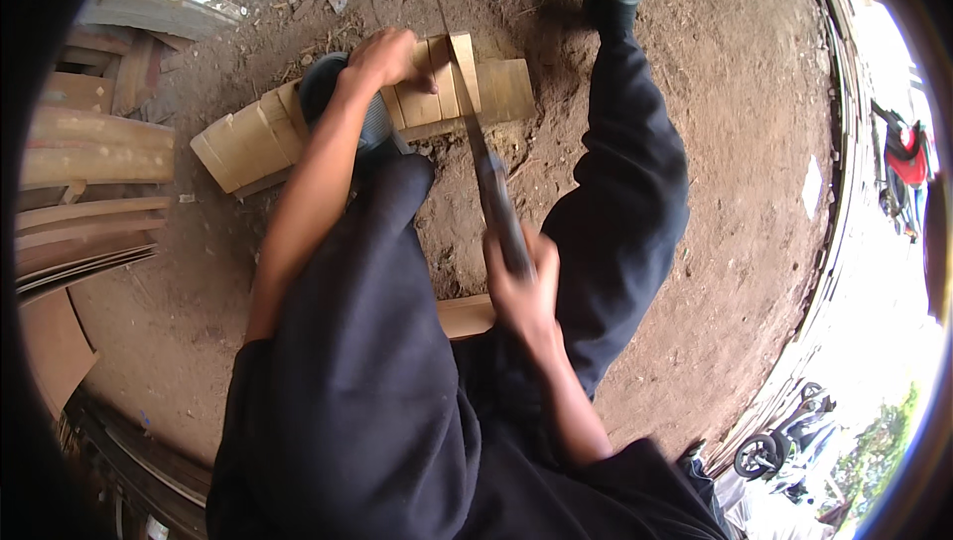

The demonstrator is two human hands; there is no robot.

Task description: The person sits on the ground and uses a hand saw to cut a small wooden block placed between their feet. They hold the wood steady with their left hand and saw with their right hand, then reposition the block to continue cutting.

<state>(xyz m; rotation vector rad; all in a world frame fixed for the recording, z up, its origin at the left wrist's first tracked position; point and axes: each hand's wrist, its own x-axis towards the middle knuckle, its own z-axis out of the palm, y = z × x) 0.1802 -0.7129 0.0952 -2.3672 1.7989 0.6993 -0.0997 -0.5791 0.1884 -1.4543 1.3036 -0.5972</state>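
Note:
My right hand [521, 282] is wrapped round the dark handle of a hand saw [506, 212], whose long narrow blade runs forward across a pale wooden piece [462, 68] with several cuts or seams across it. My left hand [385, 62] grips the top of that wood just left of the blade, fingers curled over it. The wood lies low over the dirt, and my left foot [333, 93] in a dark shoe is set across it, next to more pale blocks [253, 143] on the left. My right leg [635, 173] stretches forward beside the saw.
Stacked boards and curved timber pieces [99, 153] crowd the left side and upper left. Dirt ground [735, 183] with wood scraps surrounds me. A short board [465, 314] lies between my legs. At the right, past a long edge of slats, are motorbikes [779, 446] in bright light.

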